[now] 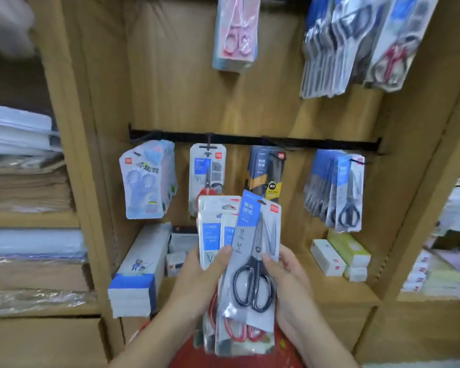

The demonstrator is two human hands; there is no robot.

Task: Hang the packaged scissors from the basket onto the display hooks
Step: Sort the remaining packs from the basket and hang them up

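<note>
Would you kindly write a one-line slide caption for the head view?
Both hands, left hand and right hand, hold packaged scissors before the display hooks.

The red plastic basket (239, 359) is cut off by the bottom edge and largely covered by packs. Red-handled packaged scissors (239, 333) show only handle loops behind the front pack. Top-row pink scissors pack (235, 33) is cropped and blurred. Printed pack text is illegible.
</note>
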